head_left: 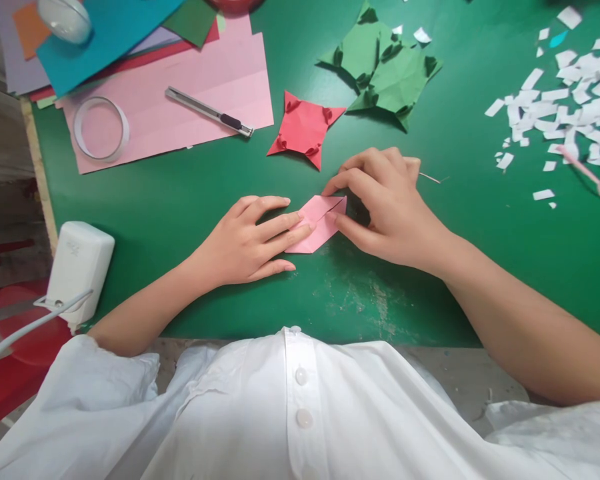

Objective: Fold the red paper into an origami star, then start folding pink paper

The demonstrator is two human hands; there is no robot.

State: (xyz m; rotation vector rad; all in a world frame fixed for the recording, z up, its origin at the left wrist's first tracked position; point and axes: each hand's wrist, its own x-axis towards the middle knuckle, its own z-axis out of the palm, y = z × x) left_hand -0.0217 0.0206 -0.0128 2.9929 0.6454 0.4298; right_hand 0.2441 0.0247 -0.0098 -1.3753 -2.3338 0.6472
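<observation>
A small folded pink paper [321, 230] lies on the green table [220, 307] in front of me. My left hand [253, 239] rests flat with its fingers spread, two fingertips on the paper's left part. At the paper's right end, my right hand [380, 200] has its thumb and index finger around the pointed flap, with a dark gap showing along the fold. A thin stick [430, 177] pokes out behind my right hand's curled fingers. Beyond the hands lie a red folded paper star [307, 130] and green folded paper stars [400, 80].
Pink sheets [155, 133] at the back left carry a cutter [207, 110] and a tape roll [101, 129]. Coloured paper [105, 40] and a mouse [65, 20] lie behind. A white adapter [83, 267] stands at the left edge. White paper scraps [575, 100] cover the right.
</observation>
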